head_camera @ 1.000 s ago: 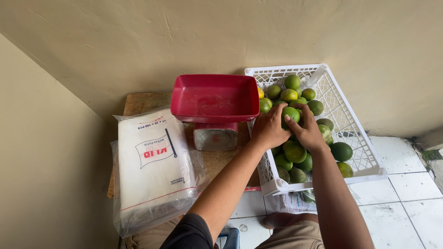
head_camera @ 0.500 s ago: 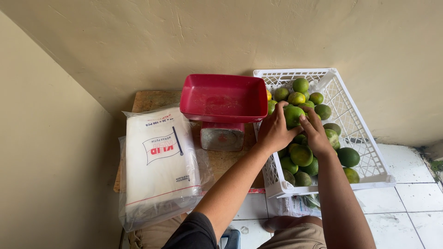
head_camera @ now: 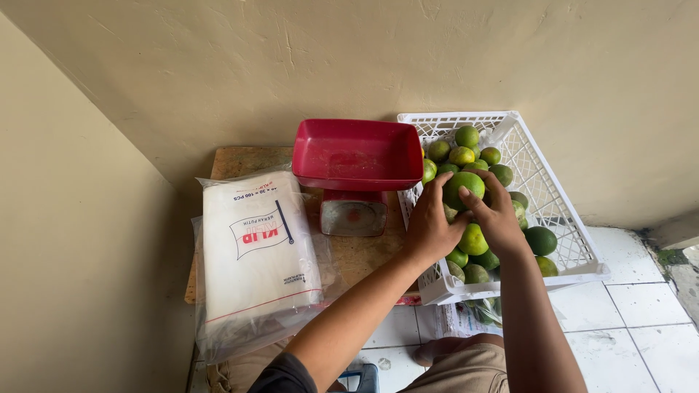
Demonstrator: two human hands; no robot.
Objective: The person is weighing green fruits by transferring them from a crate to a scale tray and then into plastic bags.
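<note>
Both hands (head_camera: 466,218) cup one green citrus fruit (head_camera: 464,188).

I am counting one white crate (head_camera: 557,211), one red scale tray (head_camera: 357,154) sitting on one scale (head_camera: 353,215), and one pack of plastic bags (head_camera: 255,255) lying on one bench (head_camera: 357,255). I am seeing roughly sixteen green limes (head_camera: 466,136); some are hidden. Two hands are showing: left hand (head_camera: 429,229), right hand (head_camera: 499,218).

Head camera looks steeply down, close above the crate (head_camera: 553,182).
</note>
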